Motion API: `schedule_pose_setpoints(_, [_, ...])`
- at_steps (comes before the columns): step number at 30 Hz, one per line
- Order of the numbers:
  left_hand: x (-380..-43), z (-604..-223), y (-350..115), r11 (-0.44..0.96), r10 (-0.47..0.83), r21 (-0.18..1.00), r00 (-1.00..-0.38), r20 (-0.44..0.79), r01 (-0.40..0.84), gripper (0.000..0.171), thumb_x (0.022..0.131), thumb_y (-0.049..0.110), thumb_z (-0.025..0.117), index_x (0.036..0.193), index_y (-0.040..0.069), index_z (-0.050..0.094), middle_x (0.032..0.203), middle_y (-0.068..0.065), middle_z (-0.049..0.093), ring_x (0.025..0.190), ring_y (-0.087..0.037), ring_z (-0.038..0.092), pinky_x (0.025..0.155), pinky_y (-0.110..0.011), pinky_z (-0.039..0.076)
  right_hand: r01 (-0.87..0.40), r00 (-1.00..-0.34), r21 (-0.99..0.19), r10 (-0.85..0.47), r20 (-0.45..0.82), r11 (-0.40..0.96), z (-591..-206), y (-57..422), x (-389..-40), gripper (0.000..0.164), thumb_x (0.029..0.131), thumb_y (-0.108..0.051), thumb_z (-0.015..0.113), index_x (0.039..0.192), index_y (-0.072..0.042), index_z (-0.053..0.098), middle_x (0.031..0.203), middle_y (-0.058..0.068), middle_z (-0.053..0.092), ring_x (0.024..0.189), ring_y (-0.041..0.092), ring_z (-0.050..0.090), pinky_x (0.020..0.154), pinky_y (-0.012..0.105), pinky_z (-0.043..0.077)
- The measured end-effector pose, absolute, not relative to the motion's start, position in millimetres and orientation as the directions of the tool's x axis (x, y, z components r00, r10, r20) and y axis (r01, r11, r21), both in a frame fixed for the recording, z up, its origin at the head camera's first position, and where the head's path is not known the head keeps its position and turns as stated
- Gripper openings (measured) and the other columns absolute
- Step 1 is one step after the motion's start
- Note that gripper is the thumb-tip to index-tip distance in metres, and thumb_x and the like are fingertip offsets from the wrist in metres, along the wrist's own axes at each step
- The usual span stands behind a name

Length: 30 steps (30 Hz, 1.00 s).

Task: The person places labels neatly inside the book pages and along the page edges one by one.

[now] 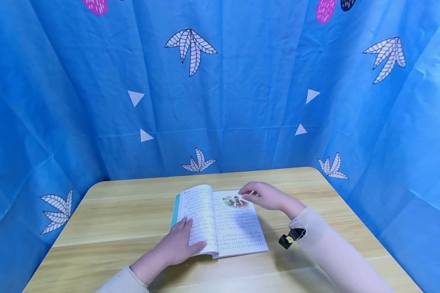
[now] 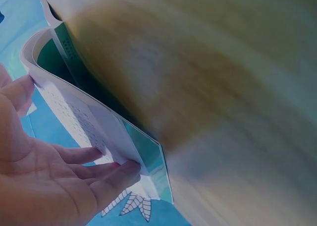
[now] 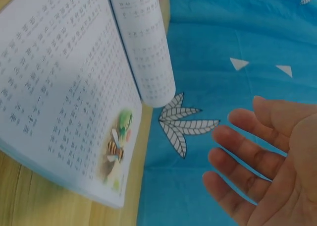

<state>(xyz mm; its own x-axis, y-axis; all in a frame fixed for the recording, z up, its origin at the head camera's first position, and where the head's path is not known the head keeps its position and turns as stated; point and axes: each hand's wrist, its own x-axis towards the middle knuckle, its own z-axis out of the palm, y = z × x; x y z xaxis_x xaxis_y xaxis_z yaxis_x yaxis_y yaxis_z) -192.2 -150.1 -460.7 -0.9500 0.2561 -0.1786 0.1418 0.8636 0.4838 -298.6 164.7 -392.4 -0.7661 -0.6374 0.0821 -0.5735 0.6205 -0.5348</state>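
Observation:
An open book (image 1: 238, 228) with printed text and a bee picture lies on the wooden table. Its left-hand pages bulge upward near the spine, and a green cover edge shows along the left side. My left hand (image 1: 179, 243) rests on the left page with fingers extended; the left wrist view shows its fingertips against the page (image 2: 79, 114). Above the upper right corner of the book is my right hand (image 1: 267, 195), its fingers loosely bent. In the right wrist view nothing is between those fingers, and they are apart from the right page (image 3: 59, 87).
Blue curtains (image 1: 242, 81) with white leaf prints hang behind and beside the wooden table (image 1: 132, 203). A black strap with a small black device (image 1: 287, 240) is on the right wrist, just past the sleeve.

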Motion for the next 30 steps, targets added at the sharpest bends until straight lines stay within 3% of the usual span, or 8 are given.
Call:
schedule_pose_setpoints(17, [-190,-455,-147,0.866,0.249,0.482,-0.951,-0.184,0.134,0.098,0.091,0.064,0.060,0.152,-0.008,0.032,0.159,-0.030,0.024,0.147,-0.046,0.020,0.116,-0.060,0.024,-0.535,-0.806,-0.572,-0.578,0.125,0.622,-402,201,-301,0.026,0.103,-0.024,0.059,0.121,-0.008,0.070,0.115,0.002,0.070,0.103,0.018,0.065,0.089,0.040,0.054])
schedule_pose_setpoints(30, [-192,-459,-149,0.873,0.247,0.470,-0.950,-0.192,0.132,0.100,0.090,0.066,0.059,0.152,-0.007,0.032,0.159,-0.029,0.024,0.147,-0.046,0.020,0.117,-0.060,0.024,-0.476,-0.851,-0.615,-0.506,0.141,0.629,-420,231,-318,0.024,0.102,-0.019,0.060,0.119,-0.006,0.070,0.113,0.006,0.070,0.102,0.021,0.065,0.089,0.043,0.055])
